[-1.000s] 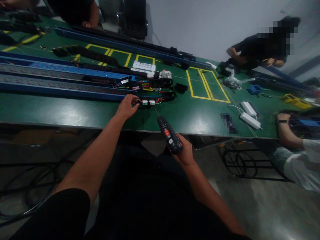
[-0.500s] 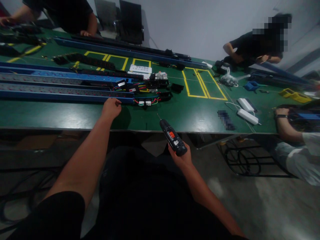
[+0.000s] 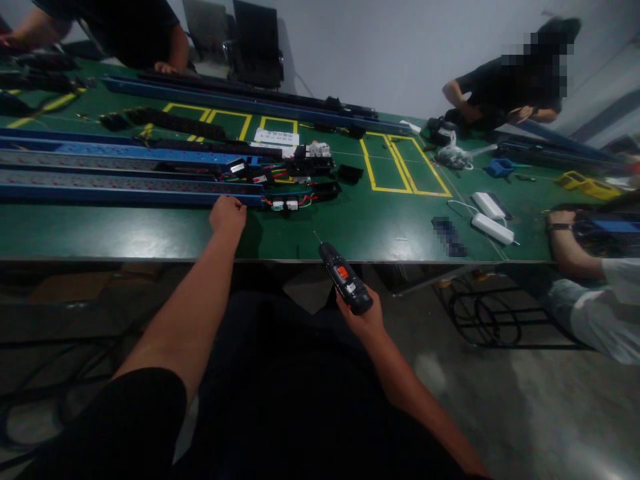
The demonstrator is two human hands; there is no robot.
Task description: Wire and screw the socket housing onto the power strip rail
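Note:
My right hand [image 3: 364,315] is wrapped round a black cordless screwdriver [image 3: 345,279] with an orange patch. Its thin bit points up and away over the table's front edge, touching nothing. My left hand [image 3: 227,215] is at the near side of a long blue metal rail [image 3: 125,197], close to its right end. Its fingers are curled together; whatever they may hold is hidden. From the rail's end come coloured wires with white connectors [image 3: 285,204] and a black end piece [image 3: 326,191]. A second blue rail [image 3: 190,157] lies just behind.
The green table [image 3: 370,230] carries yellow tape outlines, a white label sheet [image 3: 277,137], white adapters [image 3: 493,228], a blue bin [image 3: 500,167] and yellow bins [image 3: 587,185]. More long rails lie at the back. Co-workers sit at the far left, far right and near right.
My left hand has slid slightly right along the rail, toward its end. My right hand keeps the screwdriver in nearly the same place. The view has shifted a little.

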